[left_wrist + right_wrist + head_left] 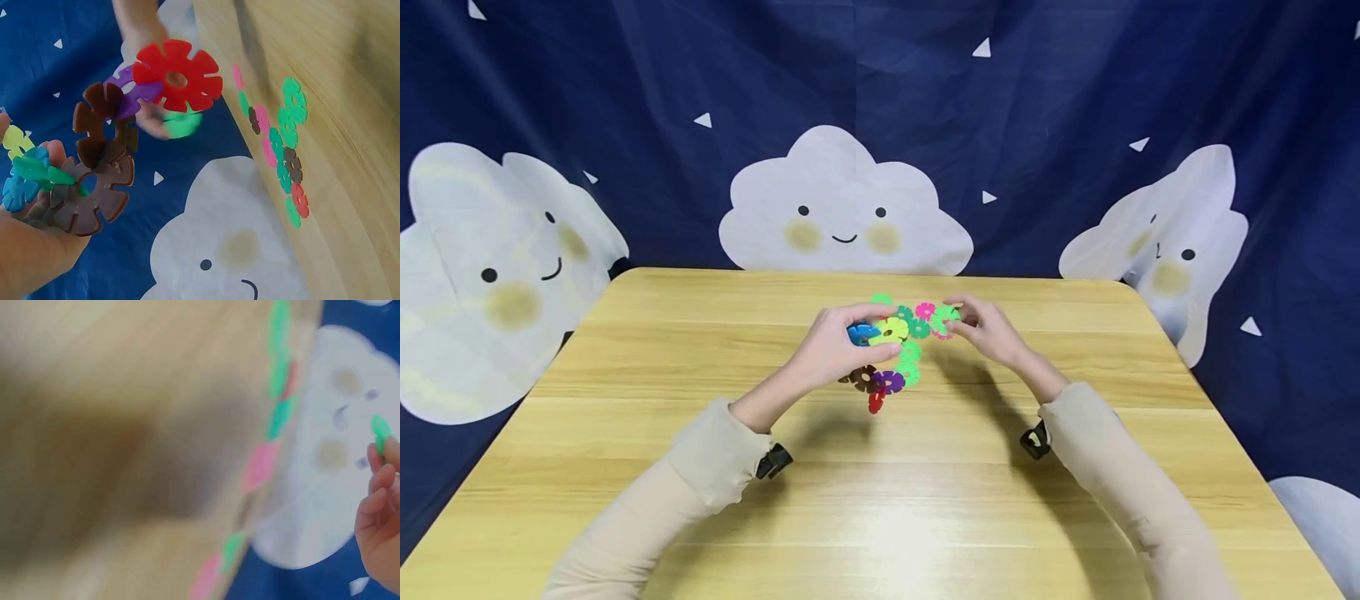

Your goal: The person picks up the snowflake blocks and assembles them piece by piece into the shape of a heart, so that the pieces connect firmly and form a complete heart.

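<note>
My left hand grips a cluster of linked plastic flower-shaped discs above the table. Near its fingers are a yellow disc and a blue disc. From the cluster's near side extend brown discs, a purple disc and a red disc. To the right, my right hand pinches a green disc between thumb and fingers, apart from the cluster. The left fingers partly hide the cluster's middle.
Several loose discs lie in a scattered row at the table's far part, among them a pink disc, a teal disc and a dark brown disc. Behind the wooden table hangs a dark blue curtain with clouds.
</note>
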### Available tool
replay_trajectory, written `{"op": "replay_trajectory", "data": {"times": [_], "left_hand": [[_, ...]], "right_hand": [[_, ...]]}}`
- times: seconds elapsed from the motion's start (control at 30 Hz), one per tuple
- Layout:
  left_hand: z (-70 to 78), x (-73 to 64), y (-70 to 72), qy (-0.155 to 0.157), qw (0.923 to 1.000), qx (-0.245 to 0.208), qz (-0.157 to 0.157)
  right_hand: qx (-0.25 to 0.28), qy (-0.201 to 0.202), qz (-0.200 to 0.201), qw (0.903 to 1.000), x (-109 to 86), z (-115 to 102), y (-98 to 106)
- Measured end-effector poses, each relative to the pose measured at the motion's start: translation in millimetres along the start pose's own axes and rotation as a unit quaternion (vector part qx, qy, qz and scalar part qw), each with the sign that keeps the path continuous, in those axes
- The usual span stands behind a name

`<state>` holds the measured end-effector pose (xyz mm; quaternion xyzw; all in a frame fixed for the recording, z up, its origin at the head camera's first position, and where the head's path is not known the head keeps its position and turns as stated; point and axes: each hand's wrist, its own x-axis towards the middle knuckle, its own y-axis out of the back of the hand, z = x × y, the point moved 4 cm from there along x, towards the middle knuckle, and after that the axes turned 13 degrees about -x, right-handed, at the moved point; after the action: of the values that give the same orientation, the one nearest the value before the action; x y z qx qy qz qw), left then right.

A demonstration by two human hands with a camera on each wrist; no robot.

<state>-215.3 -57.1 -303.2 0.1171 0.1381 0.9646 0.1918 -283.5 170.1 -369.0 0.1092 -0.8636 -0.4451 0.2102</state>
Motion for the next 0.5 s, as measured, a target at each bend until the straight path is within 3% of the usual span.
{"op": "replay_trajectory", "data": {"times": [0.2, 0.33, 0.5], "left_hand": [[0.3, 1.6, 2.5, -0.024, 0.9994, 0.018, 0.016], [-1.1, 2.0, 4.0, -0.025, 0.9991, 0.028, 0.019], [-2.2, 2.9, 5.9, -0.027, 0.9986, 0.037, 0.026]], "right_hand": [[0.067, 0.030, 0.049, 0.9961, -7.2, -51, 20], [0.095, 0.088, 0.096, 0.9869, -17.2, -85, 33], [0.102, 0.168, 0.149, 0.9692, -22.5, -96, 31]]}}
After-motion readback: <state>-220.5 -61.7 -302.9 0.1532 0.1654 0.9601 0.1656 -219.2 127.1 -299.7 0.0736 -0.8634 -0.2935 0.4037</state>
